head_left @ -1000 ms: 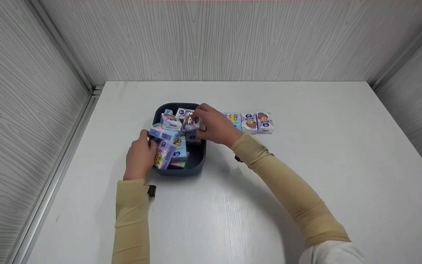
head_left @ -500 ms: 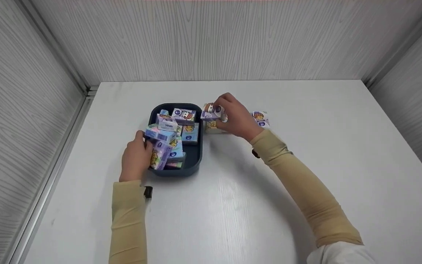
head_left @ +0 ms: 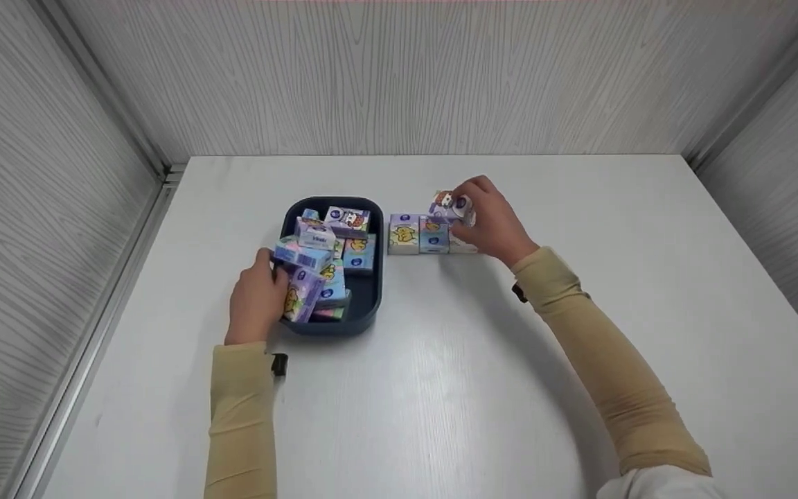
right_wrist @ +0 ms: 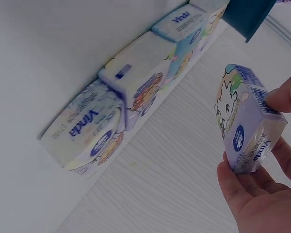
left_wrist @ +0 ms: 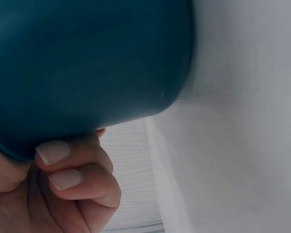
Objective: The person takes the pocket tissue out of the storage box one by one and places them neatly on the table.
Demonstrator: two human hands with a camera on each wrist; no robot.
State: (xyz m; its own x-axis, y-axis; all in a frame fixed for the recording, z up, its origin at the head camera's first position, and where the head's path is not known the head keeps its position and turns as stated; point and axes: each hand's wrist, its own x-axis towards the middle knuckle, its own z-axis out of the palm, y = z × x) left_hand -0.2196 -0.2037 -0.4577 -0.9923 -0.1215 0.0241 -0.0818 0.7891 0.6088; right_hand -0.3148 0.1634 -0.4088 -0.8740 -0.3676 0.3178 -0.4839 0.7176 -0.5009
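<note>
A dark blue plastic bin (head_left: pixel 366 323) stands on the table, loosely filled with several small tissue packs (head_left: pixel 348 220) in lilac and light blue. At its left side my left hand (head_left: pixel 256 301) grips the rim; in the left wrist view, curled fingers (left_wrist: pixel 82 179) press against the bin's blue wall (left_wrist: pixel 97 63). My right hand (head_left: pixel 497 223) pinches a lilac Vinda tissue pack (right_wrist: pixel 250 116) between thumb and fingers, raised over a row of packs right of the bin. That row starts with a yellow-and-lilac pack (head_left: pixel 404 235); its right end is hidden behind the hand in the head view.
In the right wrist view the row of packs runs along the table, with a white Vinda pack (right_wrist: pixel 87 128) at the near end. White wood-grain panels (head_left: pixel 399 76) enclose the table (head_left: pixel 399 402) at the back and both sides.
My right hand has taken the lilac tissue pack out of the bin and carried it right, over the row. My left hand has stayed at the bin's left rim.
</note>
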